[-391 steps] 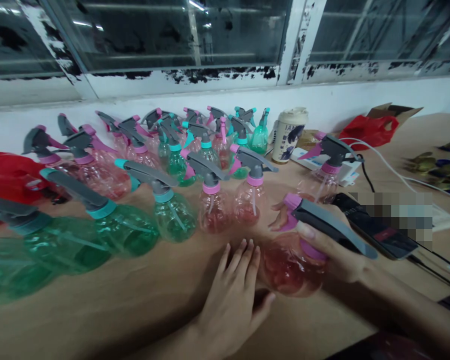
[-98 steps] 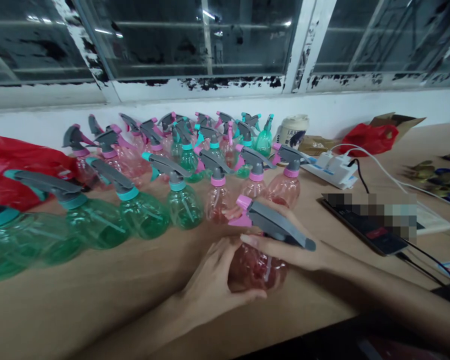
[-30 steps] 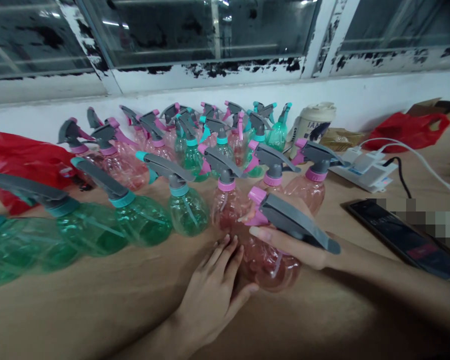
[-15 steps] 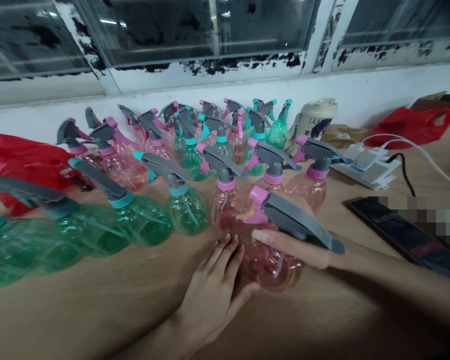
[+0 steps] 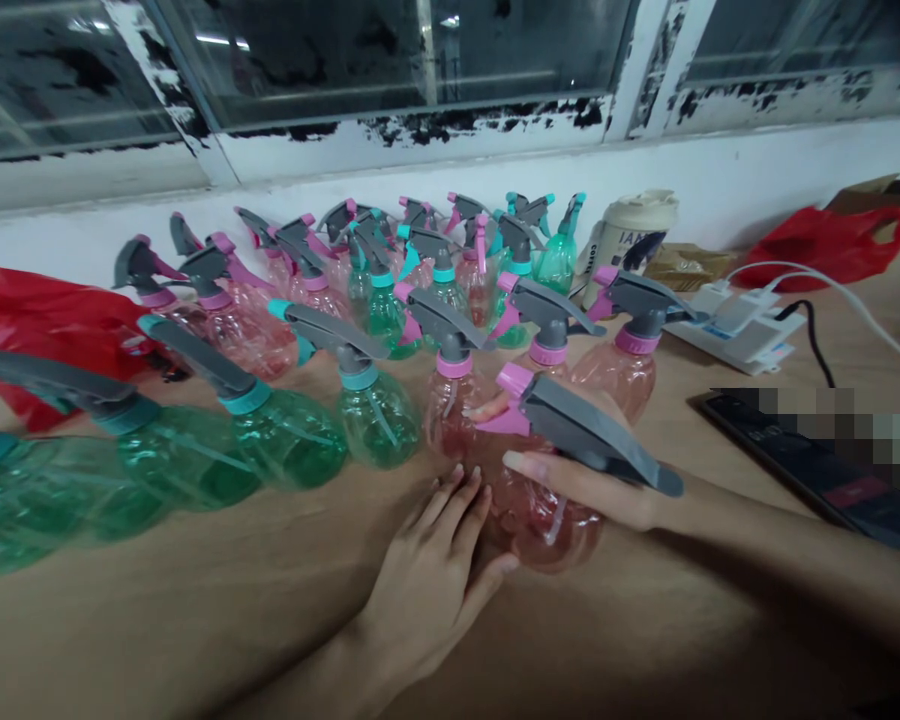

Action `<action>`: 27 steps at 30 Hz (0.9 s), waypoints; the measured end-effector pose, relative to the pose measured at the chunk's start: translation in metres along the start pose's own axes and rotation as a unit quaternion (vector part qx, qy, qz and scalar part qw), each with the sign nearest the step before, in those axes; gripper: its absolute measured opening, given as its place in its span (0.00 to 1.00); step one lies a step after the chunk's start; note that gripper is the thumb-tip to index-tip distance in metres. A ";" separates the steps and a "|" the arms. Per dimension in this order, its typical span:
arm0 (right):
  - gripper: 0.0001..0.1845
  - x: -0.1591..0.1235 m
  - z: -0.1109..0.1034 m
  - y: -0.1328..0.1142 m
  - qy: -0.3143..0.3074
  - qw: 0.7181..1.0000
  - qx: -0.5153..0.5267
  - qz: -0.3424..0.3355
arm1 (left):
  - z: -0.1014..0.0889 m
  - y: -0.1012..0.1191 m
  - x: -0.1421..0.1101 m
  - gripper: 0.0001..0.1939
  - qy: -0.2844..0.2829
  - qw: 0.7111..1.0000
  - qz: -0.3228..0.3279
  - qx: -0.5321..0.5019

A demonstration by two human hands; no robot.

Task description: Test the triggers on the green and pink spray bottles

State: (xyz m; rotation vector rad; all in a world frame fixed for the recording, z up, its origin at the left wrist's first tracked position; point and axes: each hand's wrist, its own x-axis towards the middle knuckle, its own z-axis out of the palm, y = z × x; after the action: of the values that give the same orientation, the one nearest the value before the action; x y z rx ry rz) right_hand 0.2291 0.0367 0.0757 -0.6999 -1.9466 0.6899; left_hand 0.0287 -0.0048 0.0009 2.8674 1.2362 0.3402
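My right hand [image 5: 600, 487] is wrapped round the neck of a clear pink spray bottle [image 5: 559, 535] with a grey and pink trigger head. That bottle stands on the wooden table, its lever pointing right. Beside its base lies my left hand [image 5: 431, 575], palm down with fingers stretched out, the thumb close to the bottle; whether they touch I cannot tell. Just behind are a pink spray bottle [image 5: 450, 425] and a green spray bottle [image 5: 379, 425]. Further pink bottles, among them one at the right [image 5: 622, 380], stand behind my right hand.
More green bottles [image 5: 285, 440] line the left side, with several pink and green ones behind. A red plastic bag [image 5: 52, 340] lies at the left. At the right are a paper cup [image 5: 630, 240], a power strip [image 5: 742, 335] with cables, a phone [image 5: 780, 465] and another red bag [image 5: 832, 250].
The held spray bottle has shifted very slightly, its head tipping a little to the left. My right hand stays round its neck, and my left hand rests in nearly the same place.
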 end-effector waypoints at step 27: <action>0.05 0.002 -0.002 -0.002 -0.001 1.000 -0.022 0.002 | 0.003 -0.002 0.000 0.25 0.052 0.999 0.010 0.002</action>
State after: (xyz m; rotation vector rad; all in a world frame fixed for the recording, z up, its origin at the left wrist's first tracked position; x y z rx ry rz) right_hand 0.2293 0.0368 0.0791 -0.7306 -1.9673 0.6512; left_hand 0.0280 -0.0036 -0.0022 2.9018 1.2241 0.4952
